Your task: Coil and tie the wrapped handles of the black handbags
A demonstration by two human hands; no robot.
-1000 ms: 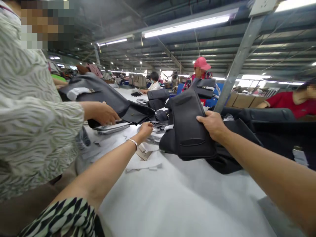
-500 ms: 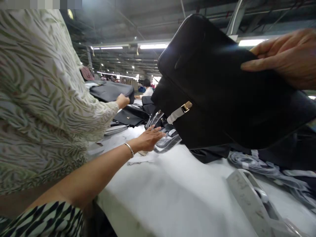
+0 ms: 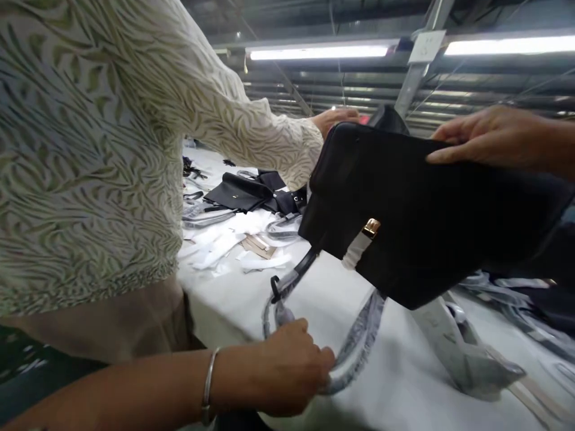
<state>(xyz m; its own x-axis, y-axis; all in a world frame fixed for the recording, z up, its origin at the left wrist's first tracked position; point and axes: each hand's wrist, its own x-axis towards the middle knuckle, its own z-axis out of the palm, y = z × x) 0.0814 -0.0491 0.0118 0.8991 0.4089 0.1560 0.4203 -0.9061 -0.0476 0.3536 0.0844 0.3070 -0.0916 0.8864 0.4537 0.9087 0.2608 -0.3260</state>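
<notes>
A black bag (image 3: pixel 395 221) hangs tilted in front of me, with a gold clasp (image 3: pixel 371 227) and a white protective strip (image 3: pixel 357 253) on its front. My right hand (image 3: pixel 489 140) holds the bag's top edge at the upper right. Its plastic-wrapped strap (image 3: pixel 360 344) loops down from the bag to my left hand (image 3: pixel 287 368), which grips the strap low over the table. A small black buckle (image 3: pixel 275 288) sits on the strap near the bag. The bag's far side is hidden.
A co-worker in a patterned blouse (image 3: pixel 90 149) stands close on my left, one hand (image 3: pixel 335 120) reaching behind the bag. On the white-covered table (image 3: pixel 233 305) lie a black bag panel (image 3: pixel 238 193) and white paper scraps (image 3: pixel 220 248). A plastic-wrapped piece (image 3: pixel 462 350) lies at lower right.
The bag has swung lower and left. My left hand has moved from the table top to the strap and closed on it. The co-worker's arm now reaches farther across.
</notes>
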